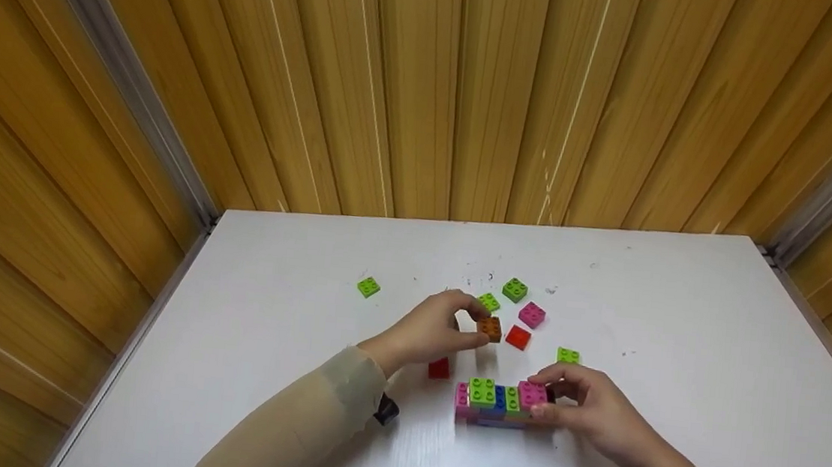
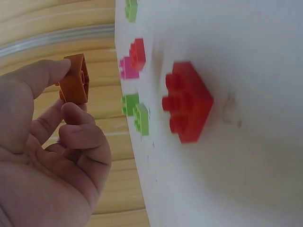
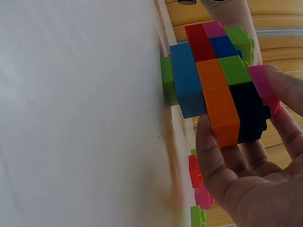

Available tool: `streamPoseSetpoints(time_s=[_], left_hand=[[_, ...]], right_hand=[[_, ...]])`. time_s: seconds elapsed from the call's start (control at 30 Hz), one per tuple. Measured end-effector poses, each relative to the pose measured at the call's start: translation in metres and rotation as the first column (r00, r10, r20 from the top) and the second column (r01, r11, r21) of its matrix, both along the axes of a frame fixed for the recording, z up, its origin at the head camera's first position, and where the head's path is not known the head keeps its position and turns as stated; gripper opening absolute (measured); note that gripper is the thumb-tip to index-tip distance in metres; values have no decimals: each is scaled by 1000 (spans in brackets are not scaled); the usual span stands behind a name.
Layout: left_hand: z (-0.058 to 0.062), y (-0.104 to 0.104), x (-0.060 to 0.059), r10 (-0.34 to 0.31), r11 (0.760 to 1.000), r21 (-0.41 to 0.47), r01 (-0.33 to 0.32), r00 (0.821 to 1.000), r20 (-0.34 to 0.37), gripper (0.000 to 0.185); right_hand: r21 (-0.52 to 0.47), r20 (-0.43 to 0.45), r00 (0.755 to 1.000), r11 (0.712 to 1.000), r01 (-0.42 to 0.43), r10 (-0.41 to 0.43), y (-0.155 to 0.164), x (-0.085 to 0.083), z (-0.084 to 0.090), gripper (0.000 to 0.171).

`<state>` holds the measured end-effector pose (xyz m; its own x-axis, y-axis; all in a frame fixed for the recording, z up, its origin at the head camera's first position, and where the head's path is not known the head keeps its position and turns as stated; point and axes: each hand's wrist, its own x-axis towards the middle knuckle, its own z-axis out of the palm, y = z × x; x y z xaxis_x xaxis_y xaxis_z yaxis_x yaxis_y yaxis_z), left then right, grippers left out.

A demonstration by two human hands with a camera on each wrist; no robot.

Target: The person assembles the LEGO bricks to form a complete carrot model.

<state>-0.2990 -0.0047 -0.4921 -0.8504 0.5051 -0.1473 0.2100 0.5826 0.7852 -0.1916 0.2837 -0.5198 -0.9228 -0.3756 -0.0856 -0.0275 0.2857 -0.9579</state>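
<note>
My left hand (image 1: 431, 330) pinches an orange-brown toy brick (image 2: 75, 79) between thumb and fingertips, raised over the table. At the end of a stack of joined toy bricks, my right hand (image 1: 591, 405) grips with its thumb and fingers. The stack has a light green brick (image 1: 482, 391) and a pink brick (image 1: 531, 394) on top. In the right wrist view its lower layers show an orange brick (image 3: 218, 101), a blue brick (image 3: 186, 80) and a black brick (image 3: 249, 112). Below my left wrist lies a red brick (image 2: 189, 101).
Loose bricks lie beyond my hands on the white table (image 1: 290, 290): a green brick (image 1: 515, 289), a pink brick (image 1: 531, 315), a flat red brick (image 1: 518, 338) and several light green ones. One light green brick (image 1: 368, 286) sits apart, farther left. A wood-patterned wall (image 1: 413, 98) stands behind.
</note>
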Motion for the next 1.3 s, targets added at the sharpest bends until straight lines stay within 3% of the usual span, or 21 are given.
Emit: streamPoseSetpoints(time_s=[0.3,0.5,0.9,1.17,1.3], left_hand=[[10,4,31,-92,995,38,93,995,-38,29],[13,3,44,-127,991,47,127,992,-20,28],[11,5,60,-165,983,60,172,980,-108,28],[4,6,66,-200,978,38,207,968,-151,30],[-1,6,70,-185,981,37,192,972,-144,32]], right_hand=[[-1,-58,998,1000,3,-3,1,1,0,34],[-3,-68,998,1000,-5,4,1,1,1,34],[-12,-56,998,1000,-7,6,1,1,1,35],[-40,-73,997,999,-15,12,1,3,-2,33],[-31,-70,997,999,-16,14,1,3,-3,32]])
